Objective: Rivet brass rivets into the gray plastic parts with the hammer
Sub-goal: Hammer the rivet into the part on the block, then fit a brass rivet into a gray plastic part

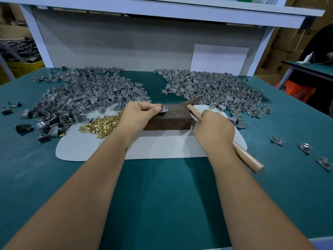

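While both forearms reach forward, the green counter [162, 195] spreads under everything, with a pale gray mat [162, 147] lying beneath the hands. Beyond and to the left of the left hand's fingers [153, 110] sits a big heap of gray plastic parts [86, 94]; a second heap [216, 87] lies beyond the right hand [213, 129]. Between the two hands rests a dark brown block [171, 120]. The right hand's fingers are curled round the wooden handle of the hammer [243, 152], whose dark head, blurred and probably just above the block's far right corner, points away from them. Just left of the left hand [138, 114] lies a pile of brass rivets [100, 125]. The left hand's fingers pinch one gray plastic part [164, 110] on the block's top, a rivet [164, 106] standing upright in it.
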